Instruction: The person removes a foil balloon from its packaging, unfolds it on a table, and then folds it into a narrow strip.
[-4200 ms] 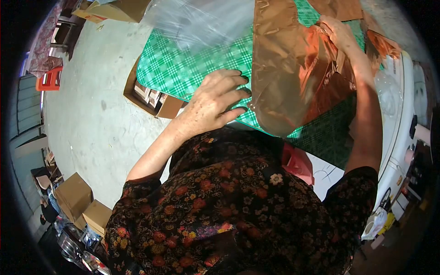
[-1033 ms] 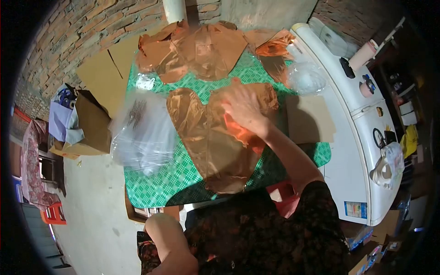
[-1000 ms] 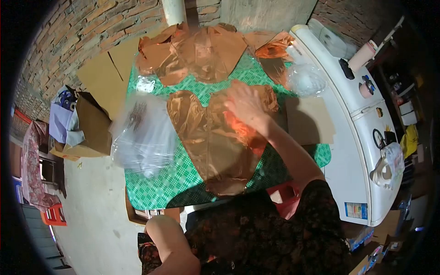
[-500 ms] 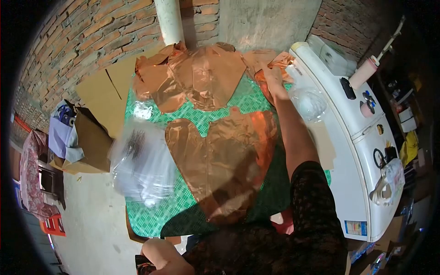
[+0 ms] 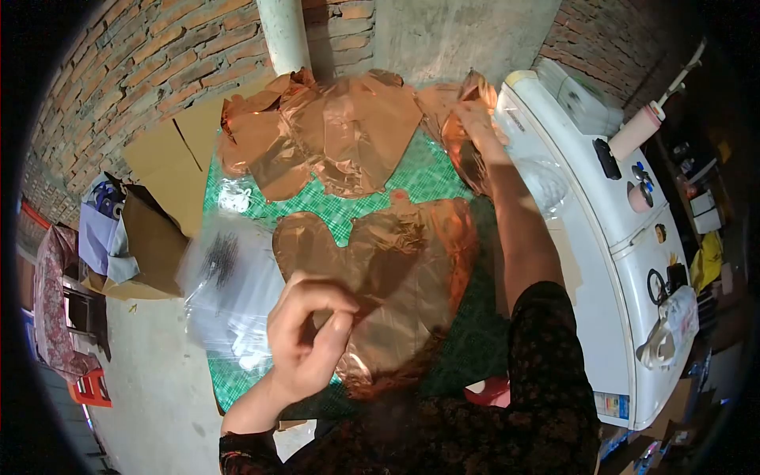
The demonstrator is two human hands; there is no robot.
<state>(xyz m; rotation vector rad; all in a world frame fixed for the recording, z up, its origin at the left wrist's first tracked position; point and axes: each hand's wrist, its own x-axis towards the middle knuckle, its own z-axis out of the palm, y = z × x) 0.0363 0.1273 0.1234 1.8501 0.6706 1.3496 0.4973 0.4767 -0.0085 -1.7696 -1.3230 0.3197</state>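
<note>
On the green checked tablecloth point(image 5: 360, 210) lies a flat, heart-shaped copper foil piece point(image 5: 396, 293). My left hand point(image 5: 309, 336) is over its lower left part, thumb and forefinger curled together; whether anything is between them is too small to tell. Far right, my right hand point(image 5: 479, 127) has its fingers on crumpled copper foil point(image 5: 467, 150), which rises in folds beside the white appliance. More copper foil pieces point(image 5: 340, 134) spread along the back of the table. Clear plastic bags point(image 5: 233, 293) lie at the table's left side.
A white fridge-like appliance point(image 5: 586, 229) lies along the right side, with a clear plastic bundle point(image 5: 542, 186) near its edge. An open cardboard box point(image 5: 150, 245) stands on the floor at the left. Behind the table are a brick wall point(image 5: 174, 47) and a pipe point(image 5: 283, 36).
My left hand has come up from the bottom edge to over the heart-shaped foil. The foil at my right hand is now lifted and more bunched.
</note>
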